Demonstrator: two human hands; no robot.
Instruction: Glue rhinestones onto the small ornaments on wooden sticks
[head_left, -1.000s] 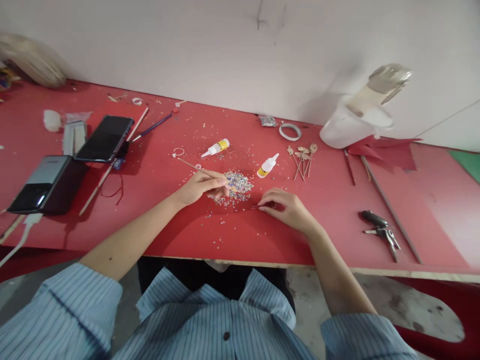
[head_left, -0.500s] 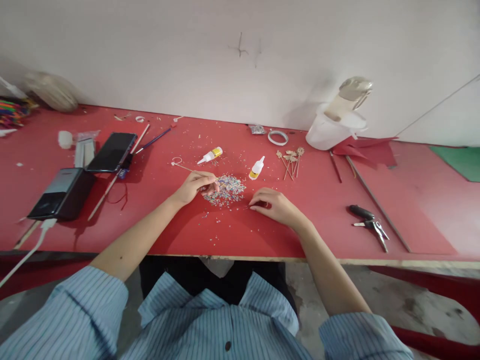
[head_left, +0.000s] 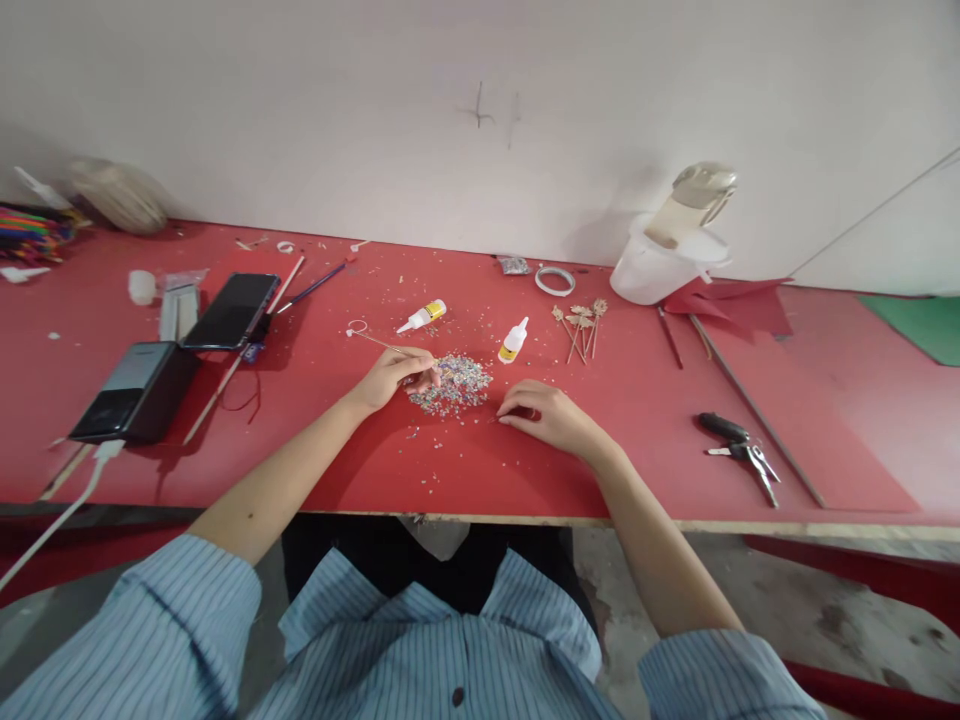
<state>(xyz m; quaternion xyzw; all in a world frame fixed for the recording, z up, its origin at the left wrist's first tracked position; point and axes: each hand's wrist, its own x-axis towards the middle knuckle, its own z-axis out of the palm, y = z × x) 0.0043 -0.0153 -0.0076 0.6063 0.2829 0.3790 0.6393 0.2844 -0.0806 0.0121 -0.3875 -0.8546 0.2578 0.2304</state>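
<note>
My left hand (head_left: 401, 378) pinches a thin stick (head_left: 373, 340) at the left edge of a pile of small glittery chips (head_left: 461, 382). A small ring with a pale bit sits at the stick's far end. On the pile's right side, my right hand (head_left: 544, 412) rests low over the table, thumb and fingers pinched together; whatever lies between the tips is too small to name. Beyond the pile, a white glue bottle with a yellow label (head_left: 513, 341) stands or leans, and a second glue bottle (head_left: 424, 316) lies on its side.
Several sticks with flower-like tops (head_left: 581, 320) lie beyond my right hand, near a tape roll (head_left: 555, 281) and a white bucket (head_left: 649, 265). Keys (head_left: 746, 455) lie at right. A phone (head_left: 232, 310), a black power bank (head_left: 135, 390) and a brush (head_left: 311, 287) are at left.
The view has shifted slightly. My left hand keeps its pinch on the stick, and my right hand stays pinched beside the pile with barely any movement.
</note>
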